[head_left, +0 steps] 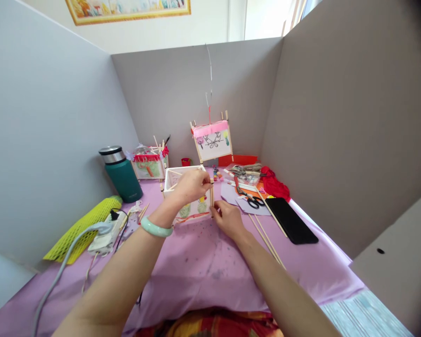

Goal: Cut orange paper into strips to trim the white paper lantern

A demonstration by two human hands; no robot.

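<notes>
A box-shaped paper lantern (pixel 193 208) with wooden-stick corner posts and drawings on its sides stands on the purple cloth in front of me. My left hand (pixel 192 185), with a pale green bangle on its wrist, reaches over the front panel and pinches the top of the near right corner post. Lower on that same post, the fingers of my right hand (pixel 227 217) close round its bottom end. Loose sticks poke up inside the lantern. Behind it hangs a finished-looking lantern (pixel 213 142) with a pink paper band, on a wire hook.
At left stand a teal bottle (pixel 122 175), a decorated box of sticks (pixel 148 167), a yellow mesh sleeve (pixel 82 229) and a power strip (pixel 107 236). To the right lie scissors (pixel 255 202), a black phone (pixel 291 220), red yarn (pixel 275 184) and long sticks (pixel 266 238). Grey partitions (pixel 196 84) surround the table.
</notes>
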